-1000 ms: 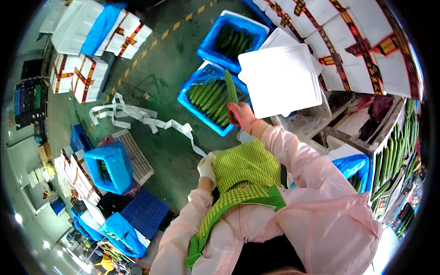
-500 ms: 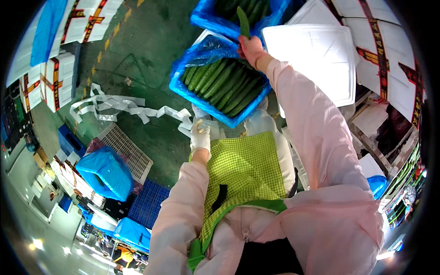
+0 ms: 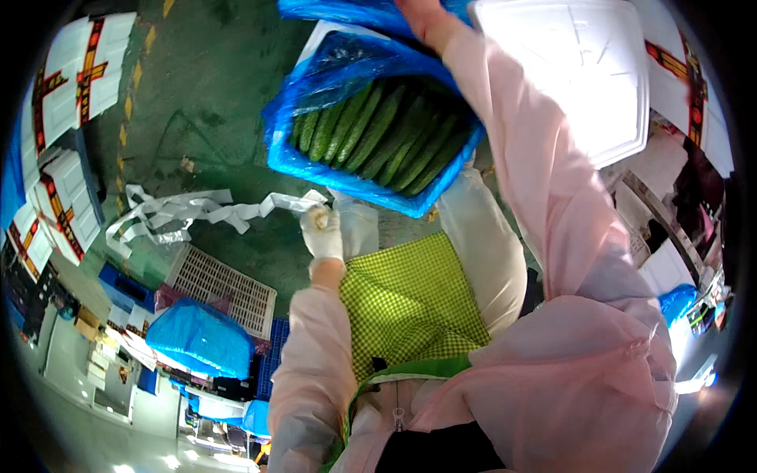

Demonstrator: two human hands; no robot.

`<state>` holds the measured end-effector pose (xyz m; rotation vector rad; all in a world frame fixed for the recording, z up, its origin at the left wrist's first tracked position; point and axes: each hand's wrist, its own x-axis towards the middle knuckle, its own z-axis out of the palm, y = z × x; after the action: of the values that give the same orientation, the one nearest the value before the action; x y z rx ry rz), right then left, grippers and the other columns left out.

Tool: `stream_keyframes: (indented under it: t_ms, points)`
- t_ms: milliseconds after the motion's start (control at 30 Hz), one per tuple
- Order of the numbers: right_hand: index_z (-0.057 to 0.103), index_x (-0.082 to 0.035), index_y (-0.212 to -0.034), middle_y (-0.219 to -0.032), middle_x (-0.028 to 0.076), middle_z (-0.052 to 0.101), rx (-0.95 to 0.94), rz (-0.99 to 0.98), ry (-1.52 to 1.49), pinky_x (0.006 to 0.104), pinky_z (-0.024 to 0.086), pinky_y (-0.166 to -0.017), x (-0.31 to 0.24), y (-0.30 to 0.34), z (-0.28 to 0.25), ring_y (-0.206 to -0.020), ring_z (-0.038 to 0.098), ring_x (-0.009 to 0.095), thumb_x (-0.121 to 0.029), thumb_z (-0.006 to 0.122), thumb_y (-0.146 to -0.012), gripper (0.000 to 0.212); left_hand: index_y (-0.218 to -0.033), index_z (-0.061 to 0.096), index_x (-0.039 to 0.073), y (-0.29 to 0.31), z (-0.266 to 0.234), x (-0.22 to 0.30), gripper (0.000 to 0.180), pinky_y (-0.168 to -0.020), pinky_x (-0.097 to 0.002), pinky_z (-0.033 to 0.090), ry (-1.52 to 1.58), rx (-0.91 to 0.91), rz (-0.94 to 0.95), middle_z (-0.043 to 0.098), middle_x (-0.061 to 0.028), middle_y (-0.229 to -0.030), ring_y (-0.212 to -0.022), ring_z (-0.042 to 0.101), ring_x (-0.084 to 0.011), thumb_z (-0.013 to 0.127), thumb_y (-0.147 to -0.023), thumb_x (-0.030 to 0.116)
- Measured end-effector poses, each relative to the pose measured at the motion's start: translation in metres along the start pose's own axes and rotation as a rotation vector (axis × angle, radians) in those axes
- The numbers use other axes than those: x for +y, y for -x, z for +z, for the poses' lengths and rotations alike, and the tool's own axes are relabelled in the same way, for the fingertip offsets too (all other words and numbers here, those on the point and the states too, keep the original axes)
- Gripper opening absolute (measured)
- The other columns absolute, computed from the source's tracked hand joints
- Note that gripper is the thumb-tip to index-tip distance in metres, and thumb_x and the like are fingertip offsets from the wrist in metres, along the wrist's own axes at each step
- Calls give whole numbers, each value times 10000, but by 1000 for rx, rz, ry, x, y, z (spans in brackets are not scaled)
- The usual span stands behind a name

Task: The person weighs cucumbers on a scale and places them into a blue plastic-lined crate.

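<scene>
Right hand [image 3: 418, 16] stretched over lined crate of cucumbers [image 3: 378, 134], fingers cut off at frame edge, grip cannot tell. Gloved left hand [image 3: 322, 230] curled loosely, idle at apron [image 3: 410, 303], holding nothing discernible.

One blue-lined crate [image 3: 315, 158] holds about a dozen cucumbers [image 3: 378, 130], the far ones shadowed and hard to count. One white foam lid [image 3: 583, 71] lies beside it. Two hands show: one gloved left hand [image 3: 323, 232], one right hand [image 3: 418, 14]. One white grid tray [image 3: 221, 288] sits on the floor.
</scene>
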<state>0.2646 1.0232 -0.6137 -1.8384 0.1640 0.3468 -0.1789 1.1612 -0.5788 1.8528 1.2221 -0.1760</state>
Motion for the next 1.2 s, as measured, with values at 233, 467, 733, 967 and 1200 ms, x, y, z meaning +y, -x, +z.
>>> stream_keyframes:
  t_ms: [233,467,733,967,1200]
  points:
    - [478,4,-1319,-1121,93,625,-38,564,-432,262,490,-779,3,235,-42,-936,578,124,-190,624,-940,450,-985,663,-16,-26,22,80,242,-842,-302,484,46,-233,-23,647,-125,-1153,-956,604,-185,722,-838,167]
    - [486,-24,-1331,-1103,102,663,-264,512,-96,334,499,-903,-75,369,-77,-1021,612,160,-259,618,-932,481,-1231,579,-31,64,8,151,370,-894,-344,491,-82,-410,-242,626,-151,-1176,-1009,602,-226,602,-904,142]
    - [539,10,-1237,-1014,175,650,-376,210,-23,386,497,-849,-207,367,-204,-961,636,312,-309,596,-913,458,-1130,591,-8,138,20,143,262,-864,-364,515,310,-615,-128,630,-124,-1130,-1004,608,-228,550,-910,127]
    - [563,15,-1176,-1038,194,631,-121,-11,-9,401,489,-842,-252,410,-306,-977,623,329,-321,605,-891,443,-1090,576,-27,171,22,199,269,-864,-323,459,13,-594,431,607,-61,-980,-893,554,-162,646,-853,79]
    - [549,26,-1237,-1111,210,621,113,-42,19,422,478,-886,-261,509,-370,-1021,605,355,-301,605,-901,472,-1163,575,-40,225,23,288,309,-851,-279,451,-82,-648,398,610,-46,-1015,-904,544,-132,643,-888,83]
